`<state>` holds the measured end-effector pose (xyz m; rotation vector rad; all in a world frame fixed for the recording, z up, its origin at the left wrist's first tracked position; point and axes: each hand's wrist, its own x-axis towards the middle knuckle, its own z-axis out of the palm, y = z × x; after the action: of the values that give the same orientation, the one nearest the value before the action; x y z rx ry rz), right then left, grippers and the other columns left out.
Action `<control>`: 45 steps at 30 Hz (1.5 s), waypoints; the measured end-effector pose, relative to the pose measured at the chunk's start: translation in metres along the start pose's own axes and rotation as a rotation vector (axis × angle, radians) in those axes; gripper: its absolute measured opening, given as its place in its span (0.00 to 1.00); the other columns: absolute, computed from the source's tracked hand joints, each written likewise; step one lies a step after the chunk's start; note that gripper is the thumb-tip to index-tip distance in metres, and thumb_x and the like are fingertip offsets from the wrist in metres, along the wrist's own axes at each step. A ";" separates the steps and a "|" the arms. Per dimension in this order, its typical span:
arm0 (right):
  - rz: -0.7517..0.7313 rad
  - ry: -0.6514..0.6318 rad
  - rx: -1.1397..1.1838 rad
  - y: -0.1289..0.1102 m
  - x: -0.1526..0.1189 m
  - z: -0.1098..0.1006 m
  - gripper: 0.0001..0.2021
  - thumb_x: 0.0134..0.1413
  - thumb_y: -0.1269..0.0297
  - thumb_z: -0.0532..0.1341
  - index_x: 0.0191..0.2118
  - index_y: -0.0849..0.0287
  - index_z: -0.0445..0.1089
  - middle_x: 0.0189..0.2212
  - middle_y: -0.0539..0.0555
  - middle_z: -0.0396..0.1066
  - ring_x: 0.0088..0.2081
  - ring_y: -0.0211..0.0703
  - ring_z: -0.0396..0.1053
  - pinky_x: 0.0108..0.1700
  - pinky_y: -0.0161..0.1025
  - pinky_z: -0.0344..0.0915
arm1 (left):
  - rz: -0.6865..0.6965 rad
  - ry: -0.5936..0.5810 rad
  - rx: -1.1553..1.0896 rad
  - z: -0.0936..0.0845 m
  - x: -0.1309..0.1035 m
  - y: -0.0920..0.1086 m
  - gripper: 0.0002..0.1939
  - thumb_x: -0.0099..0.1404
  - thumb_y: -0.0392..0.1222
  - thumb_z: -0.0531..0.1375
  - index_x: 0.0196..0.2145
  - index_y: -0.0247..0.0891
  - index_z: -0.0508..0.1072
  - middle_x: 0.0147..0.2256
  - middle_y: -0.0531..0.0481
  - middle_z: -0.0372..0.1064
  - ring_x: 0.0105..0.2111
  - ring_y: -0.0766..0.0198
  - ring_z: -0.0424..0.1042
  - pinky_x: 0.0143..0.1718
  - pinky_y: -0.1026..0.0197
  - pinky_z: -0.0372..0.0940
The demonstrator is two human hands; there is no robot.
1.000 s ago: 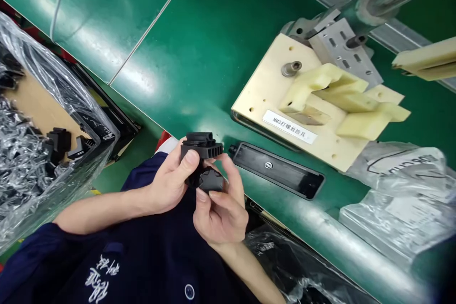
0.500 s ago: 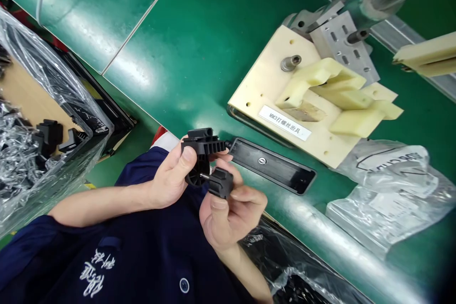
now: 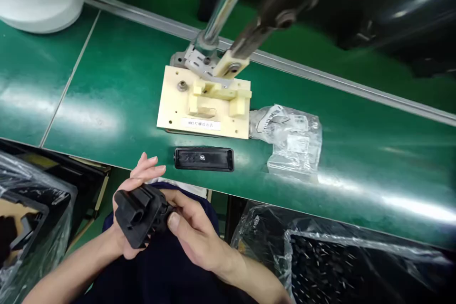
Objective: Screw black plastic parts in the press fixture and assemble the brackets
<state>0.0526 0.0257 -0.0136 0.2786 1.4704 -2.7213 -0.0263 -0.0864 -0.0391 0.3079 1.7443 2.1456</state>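
A black plastic part (image 3: 140, 211) with a short tube and a flat, squared flange is held between my hands, low in front of my body. Against its far left side lies the palm of my left hand (image 3: 130, 184), several fingers stretched out past the part and the lower edge of the hand showing beneath it. The thumb and fingers of my right hand (image 3: 195, 235) pinch its right end. Where the two pieces seen earlier meet is hidden by the flange and my fingers. Beyond my hands, a shallow black tray (image 3: 221, 160) lies on the green bench.
A cream fixture (image 3: 167, 111) with a label and raised blocks stands mid-bench beneath metal rods. Clear plastic bags (image 3: 295, 147) lie to its right. Plastic-lined boxes flank me, the right box (image 3: 263, 223) containing many small pieces. A white rounded object (image 3: 42, 0) sits far left.
The smaller black piece in my right hand has come up against the larger one in my left. My left fingers have straightened. The view has swung right, showing more of the bench.
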 end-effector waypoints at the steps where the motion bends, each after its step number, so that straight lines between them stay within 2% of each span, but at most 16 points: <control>1: -0.032 0.038 -0.007 -0.003 -0.001 -0.003 0.16 0.65 0.54 0.56 0.53 0.55 0.67 0.39 0.54 0.72 0.40 0.38 0.71 0.44 0.36 0.70 | 0.091 -0.047 0.020 0.001 0.003 0.003 0.27 0.53 0.64 0.65 0.45 0.48 0.71 0.46 0.49 0.74 0.58 0.49 0.65 0.65 0.37 0.47; 4: -0.236 0.206 -0.146 -0.017 -0.003 -0.016 0.15 0.63 0.58 0.58 0.54 0.52 0.67 0.40 0.53 0.72 0.41 0.37 0.71 0.46 0.34 0.70 | 0.241 -0.226 0.009 0.007 0.014 0.017 0.31 0.59 0.61 0.62 0.57 0.47 0.65 0.52 0.43 0.70 0.56 0.49 0.67 0.59 0.42 0.60; 8: -0.586 0.448 -0.539 -0.049 0.000 -0.041 0.23 0.54 0.69 0.66 0.55 0.52 0.66 0.43 0.54 0.73 0.42 0.40 0.73 0.46 0.37 0.72 | 0.106 -0.448 0.040 0.013 0.031 0.032 0.35 0.59 0.49 0.66 0.61 0.46 0.60 0.55 0.41 0.68 0.54 0.52 0.70 0.53 0.54 0.68; 11: -0.825 0.441 -0.700 -0.069 0.007 -0.055 0.31 0.45 0.75 0.70 0.57 0.53 0.65 0.43 0.54 0.73 0.43 0.44 0.74 0.46 0.41 0.74 | 0.053 -0.528 0.212 0.025 0.044 0.035 0.31 0.55 0.40 0.69 0.56 0.45 0.68 0.52 0.43 0.71 0.50 0.54 0.72 0.51 0.57 0.69; 13: -0.907 0.429 -0.665 -0.073 0.010 -0.059 0.29 0.46 0.73 0.70 0.55 0.54 0.67 0.43 0.53 0.73 0.43 0.44 0.73 0.47 0.41 0.74 | 0.041 -0.523 0.221 0.039 0.049 0.033 0.28 0.55 0.39 0.69 0.54 0.43 0.69 0.49 0.44 0.72 0.47 0.54 0.74 0.49 0.56 0.70; 17: -0.784 0.425 -0.514 -0.061 0.007 -0.060 0.21 0.56 0.64 0.65 0.55 0.54 0.67 0.48 0.55 0.71 0.48 0.44 0.72 0.50 0.41 0.73 | 0.093 -0.498 0.124 0.065 0.048 0.024 0.28 0.56 0.40 0.68 0.54 0.43 0.67 0.47 0.45 0.74 0.43 0.56 0.75 0.44 0.58 0.72; 20: -0.730 0.487 -0.555 -0.055 0.002 -0.068 0.20 0.57 0.63 0.64 0.55 0.52 0.67 0.46 0.54 0.73 0.46 0.45 0.73 0.46 0.40 0.74 | 0.162 -0.546 0.173 0.074 0.045 0.019 0.31 0.59 0.39 0.67 0.58 0.44 0.63 0.49 0.43 0.72 0.45 0.56 0.75 0.45 0.58 0.72; 23: -0.801 0.673 -0.644 -0.070 0.007 -0.089 0.12 0.59 0.62 0.62 0.48 0.52 0.72 0.39 0.53 0.75 0.39 0.44 0.74 0.40 0.40 0.74 | 0.274 -0.569 0.258 0.075 0.046 0.016 0.31 0.60 0.42 0.66 0.59 0.41 0.62 0.46 0.41 0.73 0.42 0.56 0.75 0.43 0.56 0.73; 25: -0.813 0.711 -0.747 -0.089 0.019 -0.107 0.09 0.60 0.62 0.61 0.45 0.53 0.74 0.37 0.53 0.75 0.37 0.44 0.74 0.37 0.41 0.72 | 0.331 -0.500 0.278 0.073 0.050 0.015 0.29 0.61 0.44 0.64 0.58 0.39 0.62 0.43 0.42 0.74 0.39 0.58 0.75 0.38 0.58 0.74; 29: -0.743 0.471 -1.203 -0.133 0.050 -0.134 0.07 0.59 0.65 0.60 0.42 0.55 0.73 0.36 0.54 0.74 0.35 0.43 0.71 0.36 0.40 0.69 | 0.436 -0.319 0.356 0.068 0.065 0.018 0.20 0.64 0.39 0.60 0.54 0.37 0.65 0.40 0.43 0.72 0.35 0.63 0.74 0.35 0.62 0.74; 32: -0.705 0.225 -1.650 -0.157 0.074 -0.137 0.07 0.61 0.66 0.58 0.41 0.60 0.72 0.36 0.57 0.73 0.36 0.45 0.71 0.37 0.40 0.69 | 0.550 -0.245 0.449 0.063 0.079 0.023 0.14 0.64 0.35 0.59 0.48 0.36 0.68 0.37 0.45 0.71 0.33 0.66 0.72 0.34 0.63 0.72; 35: -0.562 -0.024 -1.942 -0.166 0.101 -0.130 0.10 0.63 0.66 0.54 0.41 0.63 0.72 0.36 0.59 0.73 0.36 0.48 0.72 0.34 0.41 0.67 | 0.674 -0.187 0.557 0.059 0.098 0.024 0.09 0.64 0.33 0.58 0.43 0.34 0.70 0.36 0.46 0.71 0.32 0.67 0.71 0.34 0.63 0.71; 37: -0.411 -0.080 -2.039 -0.163 0.116 -0.126 0.10 0.62 0.66 0.55 0.39 0.64 0.73 0.35 0.59 0.73 0.35 0.49 0.72 0.33 0.41 0.66 | 0.756 -0.139 0.654 0.058 0.113 0.020 0.06 0.64 0.33 0.57 0.40 0.34 0.70 0.35 0.46 0.71 0.33 0.65 0.71 0.36 0.61 0.70; 40: -0.342 0.045 -2.004 -0.152 0.126 -0.129 0.09 0.59 0.63 0.60 0.39 0.62 0.73 0.39 0.60 0.73 0.41 0.53 0.72 0.39 0.45 0.69 | 0.829 -0.123 0.810 0.061 0.137 0.011 0.07 0.64 0.34 0.57 0.40 0.33 0.71 0.38 0.42 0.72 0.39 0.58 0.72 0.41 0.54 0.70; 43: -0.529 0.291 -1.772 -0.139 0.115 -0.137 0.13 0.59 0.58 0.61 0.45 0.60 0.71 0.45 0.60 0.71 0.47 0.52 0.70 0.48 0.47 0.69 | 0.851 -0.240 0.875 0.065 0.158 0.002 0.12 0.64 0.36 0.58 0.44 0.30 0.71 0.45 0.37 0.72 0.47 0.52 0.70 0.48 0.47 0.68; 45: -0.635 0.387 -1.673 -0.128 0.100 -0.144 0.11 0.61 0.59 0.58 0.45 0.59 0.71 0.44 0.59 0.71 0.46 0.49 0.71 0.48 0.47 0.70 | 0.858 -0.321 0.871 0.068 0.169 -0.003 0.13 0.64 0.37 0.58 0.46 0.30 0.70 0.48 0.37 0.71 0.49 0.51 0.68 0.51 0.46 0.67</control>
<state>-0.0404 0.2211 -0.0021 0.2184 3.5644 -0.6786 -0.1535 0.0435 -0.0371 1.7670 2.4927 1.4108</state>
